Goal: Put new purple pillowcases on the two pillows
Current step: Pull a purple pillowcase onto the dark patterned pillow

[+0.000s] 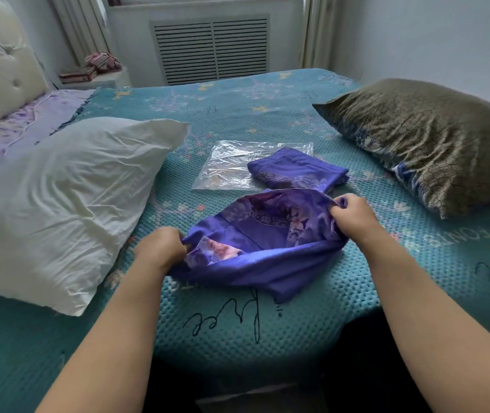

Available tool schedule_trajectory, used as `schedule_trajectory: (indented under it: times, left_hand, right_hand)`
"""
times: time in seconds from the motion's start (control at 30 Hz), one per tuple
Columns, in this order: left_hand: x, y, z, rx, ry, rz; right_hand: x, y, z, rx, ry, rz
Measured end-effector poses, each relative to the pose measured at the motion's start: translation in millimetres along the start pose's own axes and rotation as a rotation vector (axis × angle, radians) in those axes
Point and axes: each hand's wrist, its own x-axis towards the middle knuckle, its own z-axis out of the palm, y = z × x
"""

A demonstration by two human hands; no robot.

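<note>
The left hand (160,247) and the right hand (354,216) are both closed tight on the edges of a purple pillowcase (267,242), pulling its mouth open just above the bed (237,323). Behind it, a second folded pillowcase (297,168) lies partly on a clear plastic bag (225,168). A white pillow (67,198) lies on the left and a brown pillow (434,138) on the right.

Bed (237,332) with pillows (67,204), pillowcases (297,168), bag (228,165).
</note>
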Motion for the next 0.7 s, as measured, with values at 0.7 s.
schedule_trajectory:
  times: [0.7]
  left_hand:
    - [-55, -13, -95, -0.852, 1.060, -0.090]
  right_hand:
    - [-33, -45, -94, -0.590, -0.483, -0.210]
